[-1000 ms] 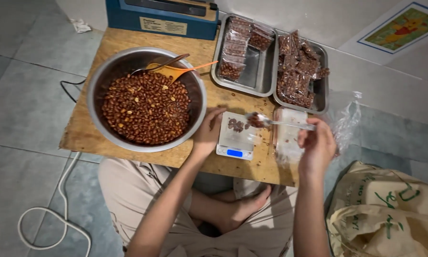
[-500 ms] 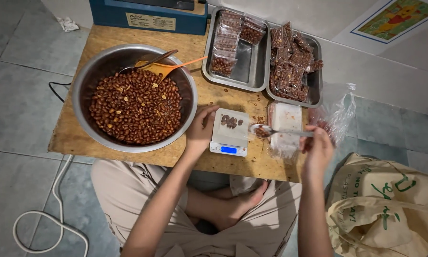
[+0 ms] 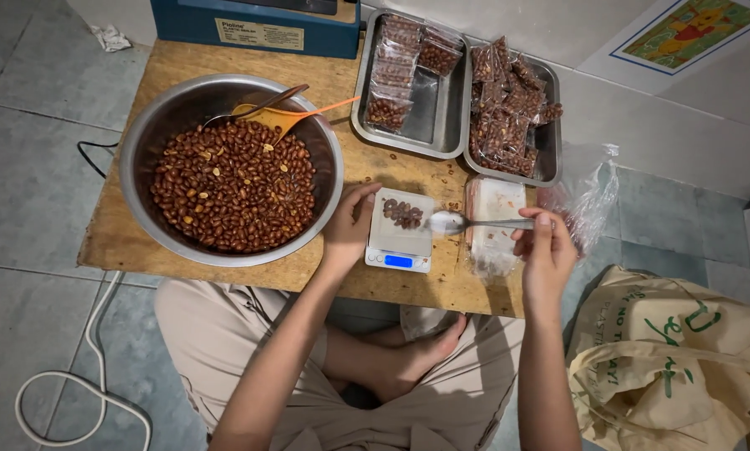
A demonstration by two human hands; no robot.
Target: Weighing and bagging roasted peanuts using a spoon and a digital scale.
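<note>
A small white digital scale (image 3: 400,242) with a blue display sits on the low wooden board (image 3: 224,276), a little heap of brown peanuts (image 3: 402,212) on its pan. My left hand (image 3: 350,230) rests against the scale's left edge, fingers curled on it. My right hand (image 3: 544,250) holds a metal spoon (image 3: 475,223) by the handle, its bowl level at the scale's right edge; the bowl looks empty. Left of the scale stands a large steel bowl (image 3: 145,138) full of roasted peanuts, with an orange scoop (image 3: 287,117) and a spoon lying in it.
Two steel trays (image 3: 450,125) with several sealed peanut packets stand at the back right. A stack of clear plastic bags (image 3: 496,225) lies under the spoon. A blue machine (image 3: 250,25) sits behind the bowl. A cream cloth bag (image 3: 675,359) and a white cable (image 3: 83,384) lie on the tiled floor.
The spoon has moved left from over the plastic bags to the scale's right edge. My left hand stays on the scale. The camera view has shifted slightly.
</note>
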